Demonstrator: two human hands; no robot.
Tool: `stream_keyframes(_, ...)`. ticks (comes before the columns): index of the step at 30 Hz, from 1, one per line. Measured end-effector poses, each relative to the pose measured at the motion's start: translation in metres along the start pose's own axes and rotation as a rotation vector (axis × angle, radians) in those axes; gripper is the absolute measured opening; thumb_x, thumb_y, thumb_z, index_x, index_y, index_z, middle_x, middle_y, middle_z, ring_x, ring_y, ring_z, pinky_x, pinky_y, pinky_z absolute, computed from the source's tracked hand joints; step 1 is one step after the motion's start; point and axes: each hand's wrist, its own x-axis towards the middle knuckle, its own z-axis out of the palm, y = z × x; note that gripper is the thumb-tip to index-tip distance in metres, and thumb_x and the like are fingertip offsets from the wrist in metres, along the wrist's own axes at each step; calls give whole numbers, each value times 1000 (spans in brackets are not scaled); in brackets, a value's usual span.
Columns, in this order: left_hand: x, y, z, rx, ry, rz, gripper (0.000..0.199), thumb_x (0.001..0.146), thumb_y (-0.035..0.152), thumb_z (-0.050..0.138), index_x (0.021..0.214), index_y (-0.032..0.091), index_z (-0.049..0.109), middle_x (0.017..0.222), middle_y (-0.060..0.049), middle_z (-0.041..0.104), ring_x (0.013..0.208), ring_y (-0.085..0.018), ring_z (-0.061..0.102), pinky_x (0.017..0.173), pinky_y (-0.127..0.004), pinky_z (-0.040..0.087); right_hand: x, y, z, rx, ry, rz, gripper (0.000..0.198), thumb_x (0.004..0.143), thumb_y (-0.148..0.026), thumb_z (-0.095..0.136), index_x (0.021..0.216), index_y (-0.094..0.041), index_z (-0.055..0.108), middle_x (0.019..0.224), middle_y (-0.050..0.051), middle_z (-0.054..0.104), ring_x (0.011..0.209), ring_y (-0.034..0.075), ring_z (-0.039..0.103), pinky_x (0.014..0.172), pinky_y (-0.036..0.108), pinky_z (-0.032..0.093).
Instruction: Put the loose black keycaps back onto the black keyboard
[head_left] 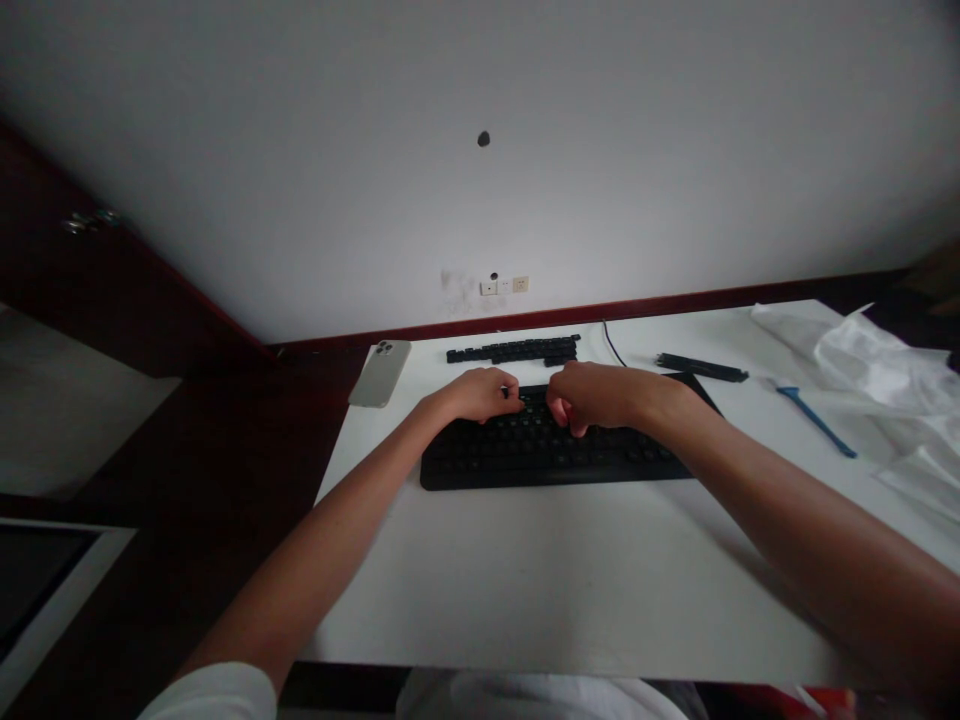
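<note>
A black keyboard [555,470] lies on the white table, with both my hands over its back half. My left hand [480,395] rests at the back left of the keyboard, its fingers curled and pinched together by the keys. Close to its right, my right hand [596,393] is bent down over the back middle, fingers closed and tips pointing at the keys. Whatever either hand pinches is too small or hidden to make out. Behind the keyboard, loose black keycaps [517,350] are set out in rows.
A phone [381,374] lies at the table's back left corner. To the right are a slim black object [701,367], a blue-handled tool [817,420] and crumpled white plastic [892,360]. A thin cable [613,343] runs off the back edge of the white table [480,570].
</note>
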Motion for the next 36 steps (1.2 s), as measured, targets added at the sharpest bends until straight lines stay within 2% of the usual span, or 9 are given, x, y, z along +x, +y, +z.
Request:
stream_keyframes(5,-2,2,-1,-13,-5,-4,27,87,47,58,88,22,68,56,3,62,50,-13,57,60,-26,39,1,3,0,21,-16,2,20,70,0,65,78,-17,72,71,3,73,71,21,71,59,27,44)
stream_keyframes(11,-5,5,-3,-49,-12,-9,25,86,45,60,85,21,67,60,3,64,48,-11,55,60,-25,38,-3,-12,-1,-156,-13,18,20,71,-3,72,86,-16,75,82,7,73,75,23,71,57,28,41)
stream_keyframes(18,-4,4,-2,-33,-5,8,25,86,45,59,84,21,68,55,4,60,49,-12,55,60,-25,37,-11,-29,-3,-179,-3,76,21,74,0,66,87,-14,75,85,10,75,76,23,71,57,28,40)
stream_keyframes(23,-4,5,-3,-32,-5,7,24,87,43,59,84,21,68,54,4,59,49,-12,55,59,-26,37,-7,-18,-4,-86,-9,53,24,71,4,66,81,-16,73,72,5,73,70,21,70,57,26,41)
stream_keyframes(28,-4,5,-3,-24,-1,-16,24,86,43,59,84,21,68,54,3,61,49,-13,56,59,-26,36,-2,-3,-3,-49,25,-26,23,69,0,66,79,-18,75,76,4,75,75,21,71,63,28,45)
stream_keyframes(32,-3,4,-1,-21,5,-12,24,86,43,59,83,21,68,57,3,62,49,-12,56,59,-26,36,-1,-5,-1,-64,18,29,23,70,-1,62,79,-18,76,74,6,75,71,22,71,62,30,44)
stream_keyframes(36,-3,3,-1,-21,5,-4,25,87,44,59,83,21,68,58,2,63,49,-12,55,59,-27,36,0,-7,1,-139,30,69,23,69,-3,68,85,-18,77,80,8,76,75,25,71,61,31,42)
